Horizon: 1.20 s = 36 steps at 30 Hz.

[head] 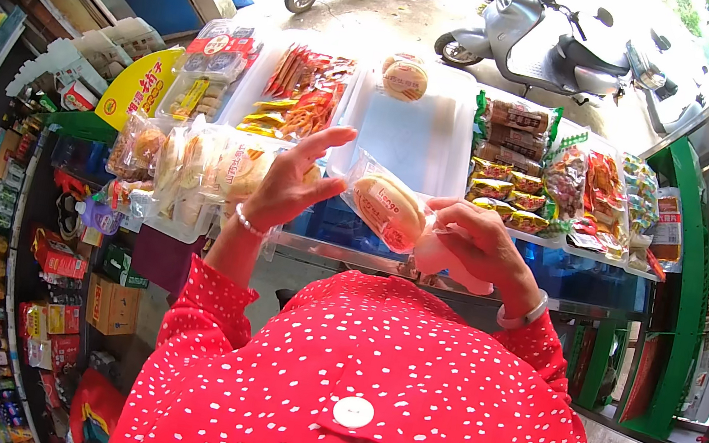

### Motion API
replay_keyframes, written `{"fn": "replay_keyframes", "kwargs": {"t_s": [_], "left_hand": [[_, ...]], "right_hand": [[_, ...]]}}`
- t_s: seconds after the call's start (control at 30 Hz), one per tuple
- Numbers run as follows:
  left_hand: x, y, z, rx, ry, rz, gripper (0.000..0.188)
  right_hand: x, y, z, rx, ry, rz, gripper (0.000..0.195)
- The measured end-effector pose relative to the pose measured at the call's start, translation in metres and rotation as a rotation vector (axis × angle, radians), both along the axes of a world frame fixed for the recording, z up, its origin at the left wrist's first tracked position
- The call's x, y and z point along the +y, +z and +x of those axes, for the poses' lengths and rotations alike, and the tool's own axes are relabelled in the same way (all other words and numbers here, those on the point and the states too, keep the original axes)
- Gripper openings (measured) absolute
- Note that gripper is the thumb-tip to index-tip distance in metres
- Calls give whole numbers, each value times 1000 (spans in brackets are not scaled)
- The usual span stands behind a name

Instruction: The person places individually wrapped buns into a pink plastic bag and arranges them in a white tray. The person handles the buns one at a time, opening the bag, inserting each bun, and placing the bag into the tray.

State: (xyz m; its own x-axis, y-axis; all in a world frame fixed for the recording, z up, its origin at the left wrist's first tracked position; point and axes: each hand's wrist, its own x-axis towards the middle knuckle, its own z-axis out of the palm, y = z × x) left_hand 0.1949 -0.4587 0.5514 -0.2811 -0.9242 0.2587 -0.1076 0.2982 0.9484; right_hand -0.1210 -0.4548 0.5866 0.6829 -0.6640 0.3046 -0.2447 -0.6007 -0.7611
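My right hand [485,241] grips the right end of a clear-wrapped bread bun [387,207], which bears printing. A crumpled pale pink cloth or tissue [451,263] is also bunched under those fingers. To the left of the bun, my left hand [299,175] is raised, its thumb and fingers apart with nothing between them. Just beyond the bun lies a shallow white plastic tray [414,141]; several round packaged biscuits [405,80] sit at its far end. Beside my left hand are more wrapped flat breads [242,167], partly hidden by it.
Left of the tray stand red snack packets [311,95] and clear boxes of pastries [198,95]. Rows of bagged snacks [515,135] fill trays to the right. A yellow sign [137,86] rises at the left. Scooters [526,37] are parked beyond the counter.
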Motion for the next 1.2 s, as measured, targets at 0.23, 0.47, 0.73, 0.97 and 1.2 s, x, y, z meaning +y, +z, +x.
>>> {"fn": "replay_keyframes", "kwargs": {"t_s": [0.23, 0.47, 0.73, 0.97, 1.2], "left_hand": [[-22, 11, 12, 41, -115, -65, 24], [-20, 4, 26, 48, -16, -19, 10], [-26, -13, 49, 42, -16, 139, 14], [-35, -16, 48, 449, 96, 361, 17], [-28, -14, 17, 802, 201, 561, 11]], "right_hand": [[-7, 4, 23, -6, -44, 16, 7], [-14, -6, 36, 27, -197, 137, 9], [-25, -6, 52, 46, -274, 236, 9], [-33, -1, 40, -426, -581, 655, 26], [-15, 19, 99, -497, -516, 152, 54]]}}
